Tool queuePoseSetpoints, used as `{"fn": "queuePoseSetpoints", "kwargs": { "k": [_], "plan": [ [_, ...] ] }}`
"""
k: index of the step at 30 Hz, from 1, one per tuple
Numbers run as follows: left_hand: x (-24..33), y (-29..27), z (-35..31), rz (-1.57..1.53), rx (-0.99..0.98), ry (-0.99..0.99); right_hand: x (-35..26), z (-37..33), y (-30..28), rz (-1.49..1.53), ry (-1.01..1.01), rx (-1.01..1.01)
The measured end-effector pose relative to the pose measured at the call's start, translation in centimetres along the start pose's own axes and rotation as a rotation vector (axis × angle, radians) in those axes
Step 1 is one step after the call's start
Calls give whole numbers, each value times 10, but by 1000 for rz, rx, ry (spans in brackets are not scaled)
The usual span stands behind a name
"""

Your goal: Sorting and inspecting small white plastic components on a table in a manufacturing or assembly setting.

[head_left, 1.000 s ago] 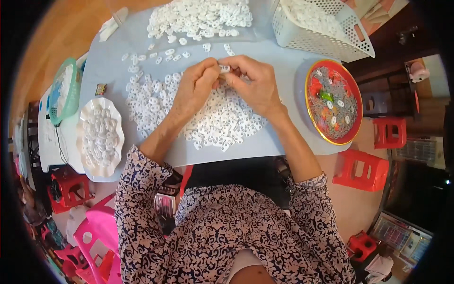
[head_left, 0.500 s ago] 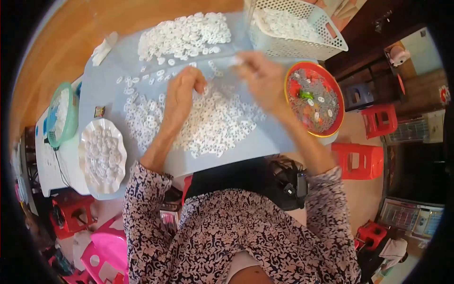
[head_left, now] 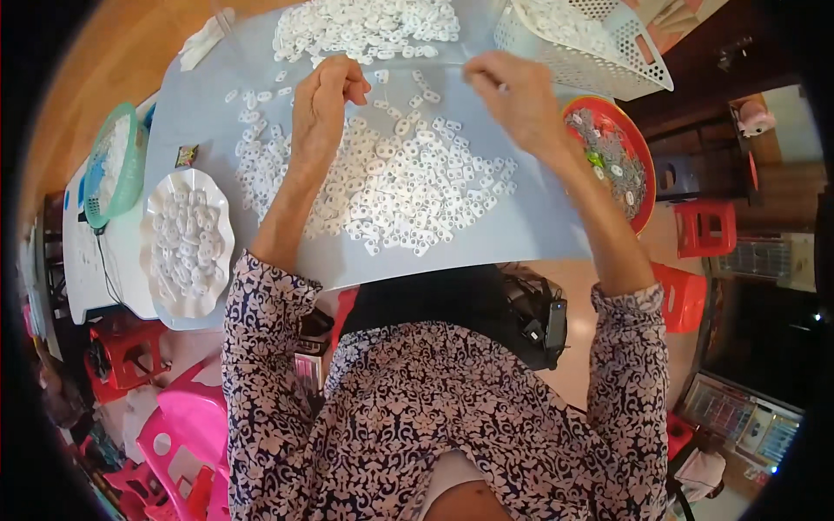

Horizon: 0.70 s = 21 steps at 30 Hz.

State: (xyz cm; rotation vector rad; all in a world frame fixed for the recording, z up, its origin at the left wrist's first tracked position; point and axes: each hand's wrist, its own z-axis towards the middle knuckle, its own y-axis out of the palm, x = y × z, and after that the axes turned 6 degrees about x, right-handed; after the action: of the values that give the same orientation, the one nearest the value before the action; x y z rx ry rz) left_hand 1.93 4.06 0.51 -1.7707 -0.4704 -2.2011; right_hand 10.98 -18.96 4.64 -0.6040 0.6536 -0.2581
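Note:
A wide heap of small white oval pieces with two holes each [head_left: 417, 187] lies on the grey-blue table [head_left: 547, 230] in front of me. Above the heap's left part, my left hand [head_left: 323, 108] is closed with curled fingers; what it holds, if anything, is hidden. My right hand [head_left: 519, 100] hovers over the table to the right, thumb and fingers pinched together. A small pale spot shows at its fingers, too small to name. Between the hands, a few loose white pieces [head_left: 423, 87] lie in a short row.
A second white heap [head_left: 365, 30] lies at the far edge, beside a white perforated basket [head_left: 599, 65]. To the right is a red bowl [head_left: 645, 148] of grey bits. At left are a scalloped plate [head_left: 156, 260] of white pieces, a wrapped packet [head_left: 186, 156] and a green basket [head_left: 130, 174].
My right hand has moved right and up, away from the left hand. My left hand has gone slightly up and left. The whole view has shifted a little.

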Motion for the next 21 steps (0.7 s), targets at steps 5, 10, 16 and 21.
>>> {"fn": "queuePoseSetpoints", "kwargs": {
  "k": [5,10,16,21],
  "plan": [
    [-2,9,-1,-4,22,30,20,-4,49,-58,39,-227],
    [-5,10,-1,35,15,2,5,1,64,-11,50,-375],
    [-4,10,-1,55,49,-15,7,5,59,12,132,-288],
    [-3,4,3,66,77,0,4,12,70,-16,20,-338]
  ]
}}
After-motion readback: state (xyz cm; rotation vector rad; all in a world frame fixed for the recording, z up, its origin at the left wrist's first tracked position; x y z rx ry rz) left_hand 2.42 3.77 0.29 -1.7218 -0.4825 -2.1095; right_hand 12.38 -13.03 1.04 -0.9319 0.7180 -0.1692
